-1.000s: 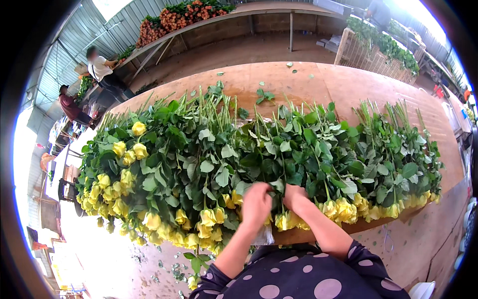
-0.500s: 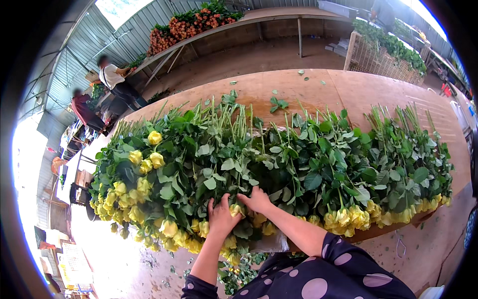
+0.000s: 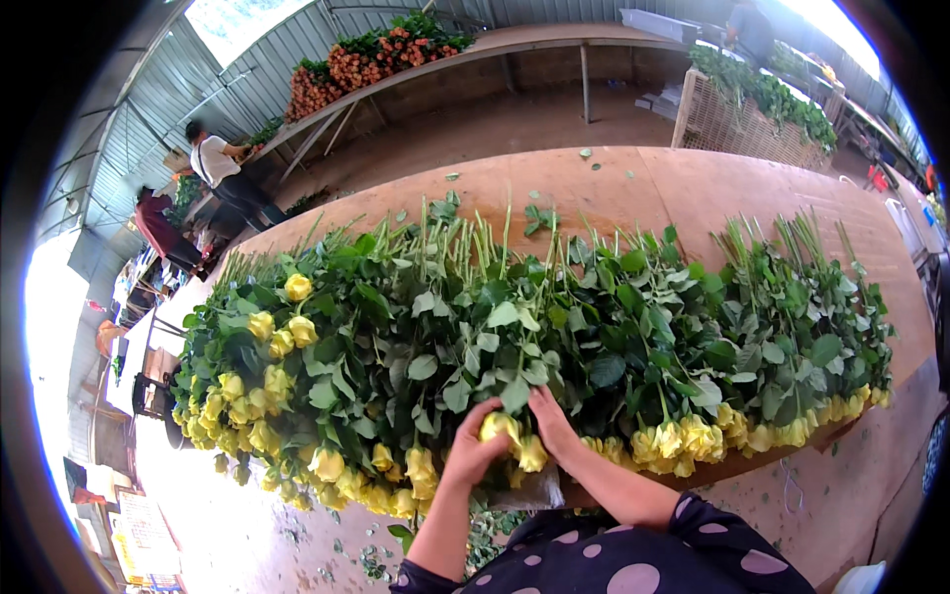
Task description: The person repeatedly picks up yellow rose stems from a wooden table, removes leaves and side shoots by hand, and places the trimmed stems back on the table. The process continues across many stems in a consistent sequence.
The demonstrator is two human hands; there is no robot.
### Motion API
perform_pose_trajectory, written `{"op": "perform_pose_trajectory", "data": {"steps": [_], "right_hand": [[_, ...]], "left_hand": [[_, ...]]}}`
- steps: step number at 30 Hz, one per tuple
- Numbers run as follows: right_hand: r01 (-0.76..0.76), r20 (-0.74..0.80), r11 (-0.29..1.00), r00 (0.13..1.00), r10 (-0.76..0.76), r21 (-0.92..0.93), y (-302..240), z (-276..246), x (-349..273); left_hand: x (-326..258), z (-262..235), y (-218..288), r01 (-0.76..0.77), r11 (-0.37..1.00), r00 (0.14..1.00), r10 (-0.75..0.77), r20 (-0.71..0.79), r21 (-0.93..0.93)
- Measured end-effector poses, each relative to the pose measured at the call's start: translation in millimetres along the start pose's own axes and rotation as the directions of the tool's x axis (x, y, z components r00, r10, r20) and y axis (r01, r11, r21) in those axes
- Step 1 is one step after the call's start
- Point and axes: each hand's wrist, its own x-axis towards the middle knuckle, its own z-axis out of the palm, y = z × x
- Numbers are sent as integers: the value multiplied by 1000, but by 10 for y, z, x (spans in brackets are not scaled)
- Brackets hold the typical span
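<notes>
At the near edge of the long wooden table (image 3: pixel 693 188), both hands work in a thick bank of yellow roses (image 3: pixel 416 356) laid with heads toward the person and cut stems pointing to the far edge. The left hand (image 3: pixel 473 447) has its fingers curled loosely around one yellow rose head (image 3: pixel 498 425), thumb and fingers partly closed on the bloom rather than clenched; the right hand (image 3: pixel 552 424) lies just beside it with fingers nearly flat and slightly spread, pressing into the leaves (image 3: pixel 515 391) above a second bloom (image 3: pixel 531 453), and whether it actually grips a stem is hidden by foliage. The held rose sits in the middle of the near edge, touching its neighbours on both sides. The likeliest trouble, as I judge it, is bruising: a squeeze on the petals instead of the stem could crush or snap the head. The stems are interlocked under the leaves, so a pull on one may drag others with it and tip blooms over the near edge, where many heads already hang past the board above the littered floor (image 3: pixel 327 554). Thorns buried in the leaves could catch the bare fingers. The stack toward the left corner (image 3: pixel 257 396) is piled higher and looks the least steady.
</notes>
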Motion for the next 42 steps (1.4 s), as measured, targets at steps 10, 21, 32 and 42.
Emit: {"op": "perform_pose_trajectory", "data": {"steps": [10,21,32,42], "right_hand": [[-293,303,948,921,244,126,-206,-65,35],[-224,-91,329,922,375,-917,698,-194,-14],[-332,-162,662,938,306,-672,763,-293,57],[-31,-56,994,998,37,105,268,95,-49]], "left_hand": [[177,-392,-283,-285,540,926,369,-81,-792],[194,-478,-116,-228,545,955,288,-75,-807],[145,-618,-215,-222,726,962,271,-27,-651],[-2,-224,-251,-30,974,999,27,-20,-222]]}}
